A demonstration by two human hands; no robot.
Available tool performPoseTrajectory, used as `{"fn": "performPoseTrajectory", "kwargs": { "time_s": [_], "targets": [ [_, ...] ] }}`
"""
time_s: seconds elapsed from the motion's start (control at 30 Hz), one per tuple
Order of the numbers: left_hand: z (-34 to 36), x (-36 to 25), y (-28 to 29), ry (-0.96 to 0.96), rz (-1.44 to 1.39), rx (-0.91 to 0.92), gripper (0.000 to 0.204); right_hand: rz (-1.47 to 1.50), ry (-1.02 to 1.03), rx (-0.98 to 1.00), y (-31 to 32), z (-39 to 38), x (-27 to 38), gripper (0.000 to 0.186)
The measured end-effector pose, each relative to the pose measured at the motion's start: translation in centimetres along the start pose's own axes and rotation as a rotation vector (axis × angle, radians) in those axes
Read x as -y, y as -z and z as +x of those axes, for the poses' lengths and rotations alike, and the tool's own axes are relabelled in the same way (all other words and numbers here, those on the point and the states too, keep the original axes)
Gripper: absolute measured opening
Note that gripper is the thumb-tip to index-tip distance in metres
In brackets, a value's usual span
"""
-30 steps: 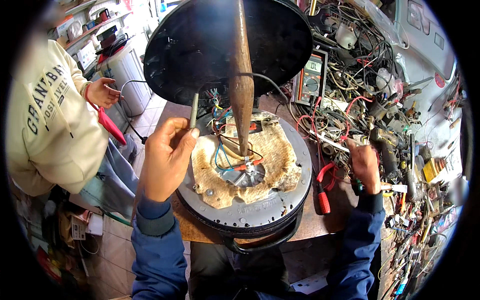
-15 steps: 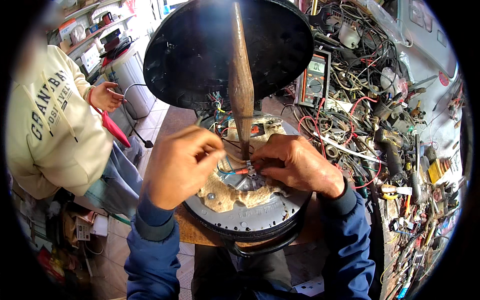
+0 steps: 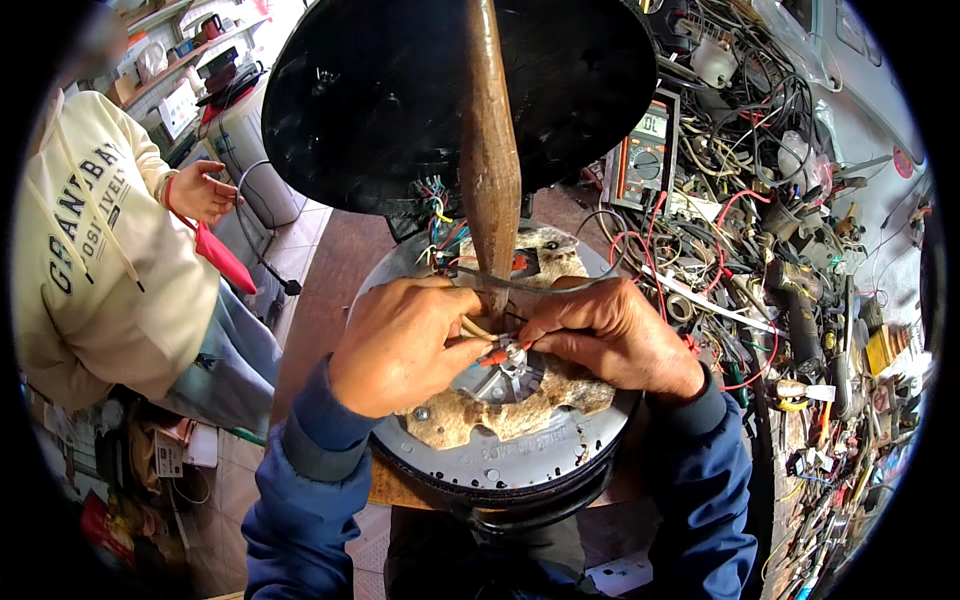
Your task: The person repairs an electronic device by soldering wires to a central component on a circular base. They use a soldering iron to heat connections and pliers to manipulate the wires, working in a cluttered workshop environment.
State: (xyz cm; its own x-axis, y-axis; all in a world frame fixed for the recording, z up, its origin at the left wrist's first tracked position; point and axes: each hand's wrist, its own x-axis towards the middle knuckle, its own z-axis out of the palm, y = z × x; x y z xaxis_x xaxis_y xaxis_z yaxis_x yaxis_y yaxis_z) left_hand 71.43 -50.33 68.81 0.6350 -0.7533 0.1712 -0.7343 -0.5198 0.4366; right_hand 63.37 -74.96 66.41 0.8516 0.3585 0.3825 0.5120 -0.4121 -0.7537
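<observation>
My left hand [image 3: 405, 345] and my right hand [image 3: 615, 340] meet with curled fingers at the centre of an opened round appliance [image 3: 490, 465], at a metal fitting [image 3: 515, 355] with red sleeved connectors [image 3: 493, 357]. What each pinches is too small and covered to make out. A tapered wooden bar [image 3: 490, 180] rises upright behind my fingers. A ragged beige insulation pad [image 3: 470, 420] lies on the grey metal disc. Thin coloured wires [image 3: 437, 200] gather at the back, and a grey cable [image 3: 540, 288] arches across above my hands.
A black round lid [image 3: 360, 110] is raised behind. A multimeter [image 3: 635, 150] and dense cables, parts and tools [image 3: 760, 290] crowd the bench's right. At left stands a person in a cream hoodie [image 3: 120, 280], their hand [image 3: 205, 190] raised near a hanging power cord [image 3: 268, 268].
My right hand has moved leftward from the cluttered bench to the appliance's centre. My left hand, earlier raised with a grey probe-like piece, has come down and inward to meet it.
</observation>
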Motion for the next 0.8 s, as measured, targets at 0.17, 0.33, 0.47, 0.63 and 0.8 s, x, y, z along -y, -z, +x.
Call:
{"fn": "performPoseTrajectory", "kwargs": {
  "time_s": [0.17,0.33,0.47,0.63,0.8],
  "targets": [
    [-0.1,1.8,-0.9,-0.165,-0.06,-0.075,0.018,0.063,-0.107,0.044,0.2,0.3,0.8,0.012],
    [-0.2,2.2,-1.1,-0.171,-0.137,-0.101,0.015,0.073,-0.115,0.032,0.2,0.1,0.8,0.011],
    [-0.6,1.7,-1.4,-0.154,-0.108,-0.113,0.016,0.065,-0.145,0.055,0.4,0.2,0.6,0.011],
    [-0.6,1.6,-1.6,-0.152,-0.089,-0.099,0.017,0.079,-0.156,0.07,0.8,0.4,0.7,0.012],
    [-0.7,2.0,-1.3,-0.218,-0.081,-0.106,0.016,0.019,-0.159,0.087,1.4,0.8,0.8,0.014]
  ]
}}
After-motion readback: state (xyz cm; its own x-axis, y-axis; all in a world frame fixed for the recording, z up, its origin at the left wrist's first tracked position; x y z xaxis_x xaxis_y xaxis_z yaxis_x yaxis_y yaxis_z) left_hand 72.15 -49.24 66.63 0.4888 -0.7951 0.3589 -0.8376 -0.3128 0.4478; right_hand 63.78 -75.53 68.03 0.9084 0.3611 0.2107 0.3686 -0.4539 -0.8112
